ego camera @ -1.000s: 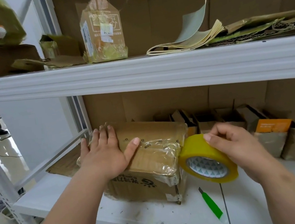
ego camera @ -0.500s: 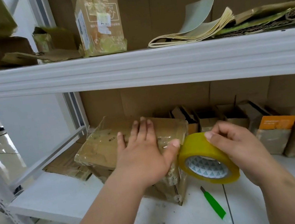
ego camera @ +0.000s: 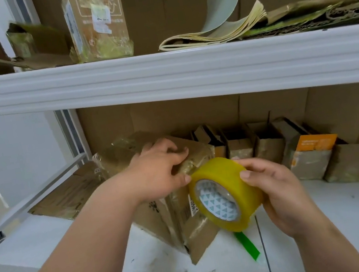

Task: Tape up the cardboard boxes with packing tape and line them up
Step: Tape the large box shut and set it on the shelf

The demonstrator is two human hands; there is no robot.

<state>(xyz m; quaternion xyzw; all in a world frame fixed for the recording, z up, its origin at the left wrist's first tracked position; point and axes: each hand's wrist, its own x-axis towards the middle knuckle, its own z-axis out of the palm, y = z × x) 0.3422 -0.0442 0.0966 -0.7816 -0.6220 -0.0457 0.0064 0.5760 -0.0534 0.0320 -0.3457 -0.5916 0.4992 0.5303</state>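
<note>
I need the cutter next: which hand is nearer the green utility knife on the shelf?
Right. The right hand holds the yellow tape roll just above the green utility knife; the left hand grips the cardboard box farther left.

Upright carton [ego camera: 96,21] on upper shelf at 11 o'clock: white sticker [ego camera: 100,14] shows a "7", other print on it and the line drawing on the carton face too small to read. Tilted cardboard box [ego camera: 179,209] at centre has a white barcode label [ego camera: 192,207] at its 3 o'clock edge, digits blurred, plus dark print on its side, unreadable. Orange-topped box [ego camera: 312,143] at 3 o'clock carries white lettering, illegible; tape roll [ego camera: 227,193] core only has teal triangles, no text.
</note>
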